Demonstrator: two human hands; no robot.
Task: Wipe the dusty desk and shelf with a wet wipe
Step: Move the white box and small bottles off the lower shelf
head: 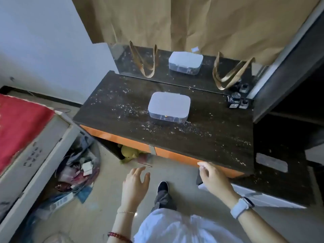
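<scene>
The dark desk (201, 137) is speckled all over with pale dust and crumbs; the white lidded wipe box (169, 106) sits closed near its middle, well apart from both hands, and no wet wipe is out yet; its double behind is a reflection in the mirror (175, 79) at the back of the desk. The left hand (135, 185) hangs over the floor short of the desk edge, fingers spread and loose, holding nothing; the right hand (213, 179) sits just at the orange front edge (175, 156), fingers bent; whether it pinches anything I cannot tell, as the view there is blurred.

Risks, as I judge them: lifting the lid with 1 hand could drag the light box through the grit and scatter it; a dry sweep would push crumbs off the front edge onto the floor or into the clutter bag (77, 172) at the left; 4 small dark bottles (237, 100) at the back right corner could be tipped by a wide stroke; the lower side surface (280, 181) at the right is dusty too and easy to skip.
</scene>
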